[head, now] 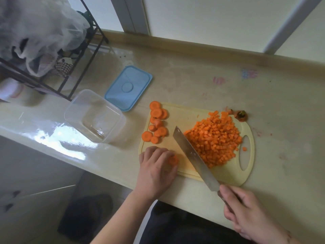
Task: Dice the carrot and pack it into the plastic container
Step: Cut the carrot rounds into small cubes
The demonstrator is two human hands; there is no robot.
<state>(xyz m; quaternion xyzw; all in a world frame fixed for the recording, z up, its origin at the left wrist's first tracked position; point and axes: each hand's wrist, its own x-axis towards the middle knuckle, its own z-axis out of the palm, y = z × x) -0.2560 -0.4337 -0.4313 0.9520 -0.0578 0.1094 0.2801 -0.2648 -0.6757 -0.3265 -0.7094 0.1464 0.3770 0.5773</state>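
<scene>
Carrot dice lie heaped on the right half of our pale yellow cutting board, spreading toward its handle hole, with one stray cube just beside that hole. We grip the knife handle with our right hand, fingers curled round it, and the knife blade runs from there up and to the left across the board, its edge against the left side of the heap. Our left hand rests on the near left corner of the board, fingers curled down over a carrot slice that shows orange at the fingertips. Farther away along the board's left edge sit more round carrot slices, some overlapping, a few hanging over the rim. A carrot top with its dark stub lies on the counter at the board's far right corner. Left of the board stands the clear plastic container, holding no carrot, and its blue lid lies flat on the counter just beyond it. At the far left we see a dark wire rack draped with white mesh.
</scene>
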